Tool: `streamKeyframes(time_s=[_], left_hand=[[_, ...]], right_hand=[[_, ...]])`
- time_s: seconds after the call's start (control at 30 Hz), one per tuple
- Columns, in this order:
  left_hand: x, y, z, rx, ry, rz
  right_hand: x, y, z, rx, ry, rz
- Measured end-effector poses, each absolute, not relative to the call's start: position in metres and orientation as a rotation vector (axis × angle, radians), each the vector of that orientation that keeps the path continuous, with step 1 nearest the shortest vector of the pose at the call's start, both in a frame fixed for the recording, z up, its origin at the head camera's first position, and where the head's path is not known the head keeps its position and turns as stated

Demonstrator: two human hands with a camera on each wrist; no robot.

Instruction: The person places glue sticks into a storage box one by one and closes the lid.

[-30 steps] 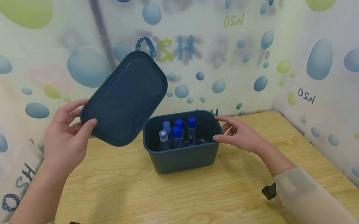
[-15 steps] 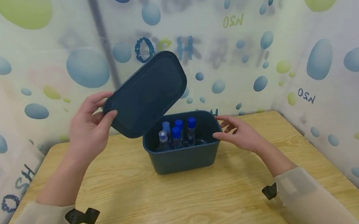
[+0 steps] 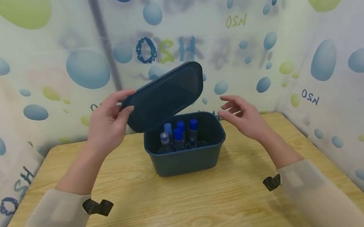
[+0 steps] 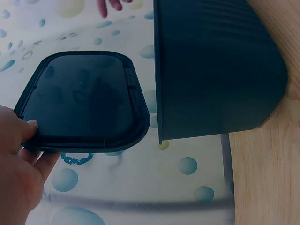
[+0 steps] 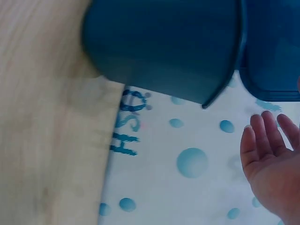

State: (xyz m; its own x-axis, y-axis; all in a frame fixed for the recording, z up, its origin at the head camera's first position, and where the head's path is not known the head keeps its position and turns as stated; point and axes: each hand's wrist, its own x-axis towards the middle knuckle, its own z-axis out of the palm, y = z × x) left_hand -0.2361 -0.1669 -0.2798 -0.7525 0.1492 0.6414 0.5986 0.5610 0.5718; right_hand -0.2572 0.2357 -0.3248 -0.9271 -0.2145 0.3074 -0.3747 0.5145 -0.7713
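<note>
In the head view a dark blue lid [image 3: 166, 96] hangs tilted above the bin, its right end higher. My left hand [image 3: 107, 122] pinches the lid's left end between thumb and fingers; the left wrist view shows the thumb on the lid's [image 4: 84, 101] inner face. Below it a dark blue bin [image 3: 188, 161] stands on the table, uncovered. Inside are several small clear bottles with blue caps [image 3: 178, 134], plus one with a clear cap [image 3: 164, 137]. My right hand [image 3: 247, 120] hovers by the bin's right rim, fingers loosely bent and holding nothing.
The wooden table [image 3: 185, 214] reaches toward me in front of the bin. A patterned curtain [image 3: 227, 40] with blue and green ovals closes off the back and both sides. A dark strapped device [image 3: 98, 207] sits at the left wrist, another device [image 3: 272, 182] at the right.
My left hand has carried the lid right and lower, over the bin, tilting it flatter. My right hand has let go of the bin's right rim and lifted slightly.
</note>
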Motion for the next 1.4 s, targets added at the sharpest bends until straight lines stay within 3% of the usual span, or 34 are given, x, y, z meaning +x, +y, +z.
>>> streamKeyframes(time_s=[0.5,1.07,1.4], left_hand=[[-0.24,-0.154,-0.276,-0.743,-2.2,-1.049],[-0.24,-0.146,-0.287,-0.973,-1.986,-1.054],[-0.236,-0.142,-0.285,-0.718,-2.168,-1.242]], right_hand=[[-0.261,0.221,-0.283,0.603,-2.471,1.447],[-0.262,0.219,-0.282,0.576,-2.467,1.589],[-0.259,0.218,-0.287,0.506,-2.416,1.603]])
